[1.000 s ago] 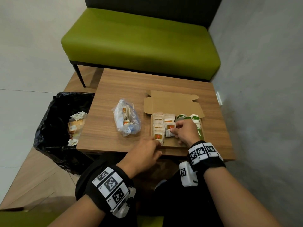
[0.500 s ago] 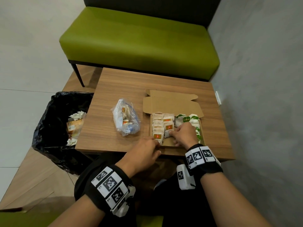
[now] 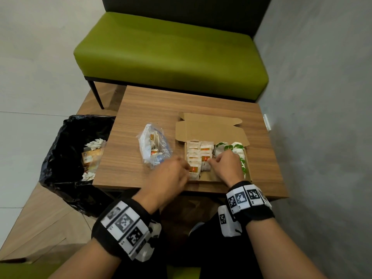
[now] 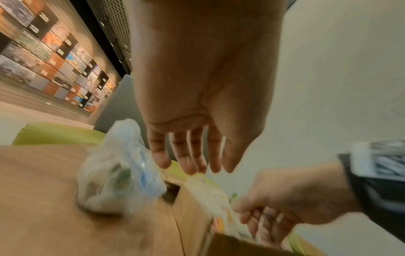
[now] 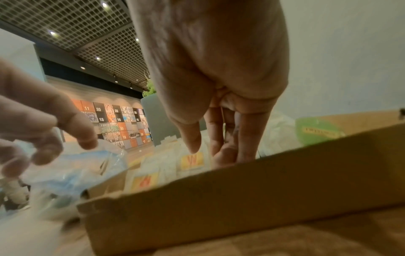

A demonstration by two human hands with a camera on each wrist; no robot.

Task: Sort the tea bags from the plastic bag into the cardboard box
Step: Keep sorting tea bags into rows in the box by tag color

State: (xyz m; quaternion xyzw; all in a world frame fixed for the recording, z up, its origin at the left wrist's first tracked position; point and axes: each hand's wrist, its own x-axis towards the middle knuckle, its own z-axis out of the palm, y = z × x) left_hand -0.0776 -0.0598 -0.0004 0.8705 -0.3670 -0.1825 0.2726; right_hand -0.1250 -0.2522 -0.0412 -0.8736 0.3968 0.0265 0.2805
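Note:
An open cardboard box [image 3: 211, 131] sits on the right half of the wooden table [image 3: 145, 109]. It holds rows of orange-labelled tea bags [image 3: 204, 156] on the left and green-labelled tea bags [image 3: 238, 149] on the right. My right hand [image 3: 225, 164] is inside the box, and its straight fingers [image 5: 228, 152] press down beside an orange-labelled tea bag [image 5: 191, 161]. A clear plastic bag [image 3: 153, 146] holding more tea bags lies left of the box. My left hand [image 3: 173, 174] hovers blurred just before the bag, with its fingers [image 4: 190, 166] relaxed and empty.
A bin lined with a black bag [image 3: 66, 158] and holding rubbish stands left of the table. A green bench [image 3: 171, 51] stands behind the table. A grey wall [image 3: 322, 117] closes off the right side. The box's front wall [image 5: 241, 190] fills the lower part of the right wrist view.
My left hand has left the table's front edge by the box corner and moved up and left toward the plastic bag. My right hand has stayed in the box on the orange row.

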